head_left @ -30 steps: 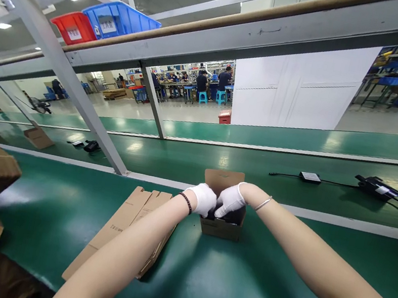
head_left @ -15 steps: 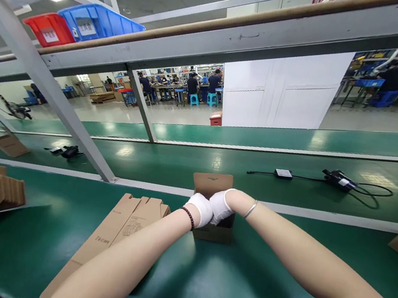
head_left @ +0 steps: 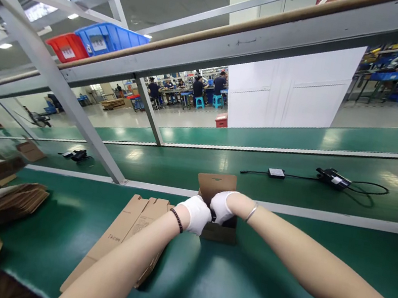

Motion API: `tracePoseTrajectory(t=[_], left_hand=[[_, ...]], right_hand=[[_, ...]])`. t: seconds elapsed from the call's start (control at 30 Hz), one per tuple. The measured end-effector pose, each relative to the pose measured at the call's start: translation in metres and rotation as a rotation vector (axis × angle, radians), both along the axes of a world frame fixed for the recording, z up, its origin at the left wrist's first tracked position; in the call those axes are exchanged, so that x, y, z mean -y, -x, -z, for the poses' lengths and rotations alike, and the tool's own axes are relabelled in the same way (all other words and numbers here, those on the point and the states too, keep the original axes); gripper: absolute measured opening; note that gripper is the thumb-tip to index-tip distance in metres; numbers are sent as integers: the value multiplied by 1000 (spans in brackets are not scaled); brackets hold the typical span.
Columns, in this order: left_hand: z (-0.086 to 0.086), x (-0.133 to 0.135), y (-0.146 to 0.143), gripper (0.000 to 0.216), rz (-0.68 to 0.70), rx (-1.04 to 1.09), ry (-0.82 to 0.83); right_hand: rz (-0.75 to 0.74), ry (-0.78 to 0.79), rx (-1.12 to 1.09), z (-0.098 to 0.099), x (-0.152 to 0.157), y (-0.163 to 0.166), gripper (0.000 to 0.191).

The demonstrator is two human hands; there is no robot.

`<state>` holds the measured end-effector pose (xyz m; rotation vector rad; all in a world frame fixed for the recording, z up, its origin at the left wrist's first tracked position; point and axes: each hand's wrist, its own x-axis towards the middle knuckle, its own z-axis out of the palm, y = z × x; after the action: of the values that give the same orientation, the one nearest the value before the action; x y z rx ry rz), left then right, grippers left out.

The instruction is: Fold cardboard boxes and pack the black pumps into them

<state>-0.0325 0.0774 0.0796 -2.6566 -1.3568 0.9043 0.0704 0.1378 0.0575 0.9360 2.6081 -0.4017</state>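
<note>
A small brown cardboard box [head_left: 220, 234] stands on the green work surface with its lid flap [head_left: 217, 184] raised at the back. My left hand [head_left: 195, 214], in a white glove, curls over the box's left side. My right hand [head_left: 222, 207], also gloved in white, dips into the opening with bent fingers. Between the two hands a bit of something dark [head_left: 214, 216] shows, too little to name. Both sets of fingertips and most of the box's inside are hidden. Left of the box, partly behind my left forearm, lies a stack of flat cartons [head_left: 127, 226].
A black device with a cable [head_left: 333, 178] and its small adapter [head_left: 276, 173] lie on the belt behind. Another black device [head_left: 78, 155] is farther left. Folded cardboard [head_left: 16, 201] fills the left side. A slanted metal post [head_left: 84, 123] rises behind the cartons.
My left hand has shifted slightly left, apart from my right hand, and a dark bit now shows between them. The camera view has turned a little to the left.
</note>
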Motion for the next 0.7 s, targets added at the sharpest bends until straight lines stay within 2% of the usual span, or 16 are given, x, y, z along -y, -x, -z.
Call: tracePoseTrajectory(t=[0.13, 0.23, 0.33, 0.43, 0.6, 0.7], left_hand=[[-14, 13, 1, 19, 11, 42, -82], [-7, 22, -10, 16, -33, 79, -133], [15, 14, -22, 14, -127, 96, -106], [32, -18, -11, 11, -230, 112, -125], [27, -81, 48, 25, -438, 152, -338], [20, -98, 87, 38, -553, 207, -499]], right_hand=[[81, -187, -176, -27, 3, -29, 28], [198, -388, -404, -33, 18, -55, 38], [315, -505, -629, -19, 33, -83, 40], [408, -513, -913, 8, 35, -112, 38], [493, -433, -921, 37, 29, -151, 45], [503, -462, -903, 46, 30, -169, 44]])
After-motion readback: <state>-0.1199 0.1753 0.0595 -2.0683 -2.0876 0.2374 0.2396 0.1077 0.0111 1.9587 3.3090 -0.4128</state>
